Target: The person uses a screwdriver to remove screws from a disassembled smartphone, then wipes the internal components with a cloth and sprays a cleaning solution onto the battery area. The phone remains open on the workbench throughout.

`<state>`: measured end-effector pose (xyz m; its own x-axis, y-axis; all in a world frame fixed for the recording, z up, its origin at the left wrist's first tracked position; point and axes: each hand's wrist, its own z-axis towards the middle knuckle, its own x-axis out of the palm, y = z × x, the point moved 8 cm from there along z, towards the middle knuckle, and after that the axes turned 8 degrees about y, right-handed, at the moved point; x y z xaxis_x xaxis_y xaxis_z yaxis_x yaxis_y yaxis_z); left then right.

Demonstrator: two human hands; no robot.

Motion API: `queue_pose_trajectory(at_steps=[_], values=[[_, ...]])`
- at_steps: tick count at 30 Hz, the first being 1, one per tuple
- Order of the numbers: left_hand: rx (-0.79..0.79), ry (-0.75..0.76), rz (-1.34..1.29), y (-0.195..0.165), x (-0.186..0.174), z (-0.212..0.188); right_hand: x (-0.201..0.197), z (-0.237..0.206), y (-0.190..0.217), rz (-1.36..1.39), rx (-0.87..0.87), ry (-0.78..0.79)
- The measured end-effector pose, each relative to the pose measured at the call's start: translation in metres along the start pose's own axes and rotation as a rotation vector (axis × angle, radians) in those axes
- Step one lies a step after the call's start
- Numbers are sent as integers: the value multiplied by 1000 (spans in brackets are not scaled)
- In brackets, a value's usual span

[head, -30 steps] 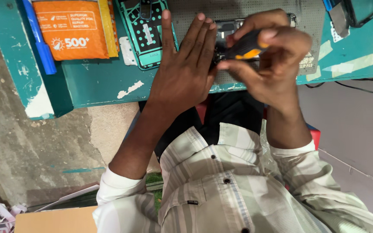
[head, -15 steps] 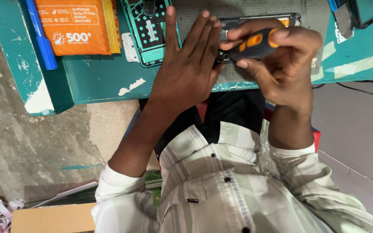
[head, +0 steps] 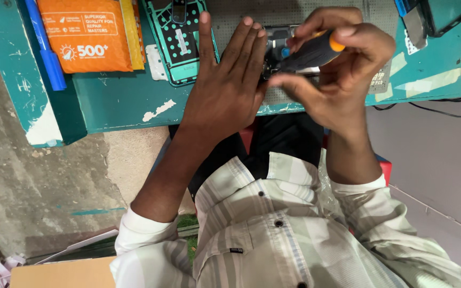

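Fingers of the right hand point(head: 342, 74) pinch a small screwdriver point(head: 310, 52) with a black grip and orange cap, tilted so its tip points down at the opened phone point(head: 279, 49) on the grey mat point(head: 294, 13). The left hand point(head: 225, 90) lies flat, fingers straight and together, just beside the phone, its fingertips covering the phone's left edge; it grips nothing. Left of the phone sits a teal patterned pad point(head: 180, 42), beyond it an orange packet point(head: 86, 34) and a blue pen point(head: 44, 45), all on the teal bench point(head: 129, 101).
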<state>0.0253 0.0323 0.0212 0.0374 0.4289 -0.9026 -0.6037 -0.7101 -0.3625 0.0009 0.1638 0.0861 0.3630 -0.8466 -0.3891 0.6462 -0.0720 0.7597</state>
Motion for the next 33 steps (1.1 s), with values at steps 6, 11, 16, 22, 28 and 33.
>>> queue_pose_trajectory(at_steps=[6,11,16,22,28,33], values=[[-21,8,-29,1,0,0,1,-2,3,120,94,124],[6,-2,-30,0,-1,1,-3,-5,-4,-6,68,1],[-10,14,-17,2,1,1,-2,-6,-10,62,59,55],[11,-35,-13,4,-3,3,-3,-1,-13,-31,28,-11],[50,-118,6,7,-13,-1,0,11,-5,-27,-35,134],[64,-158,5,11,-18,-2,-3,10,-11,70,81,-11]])
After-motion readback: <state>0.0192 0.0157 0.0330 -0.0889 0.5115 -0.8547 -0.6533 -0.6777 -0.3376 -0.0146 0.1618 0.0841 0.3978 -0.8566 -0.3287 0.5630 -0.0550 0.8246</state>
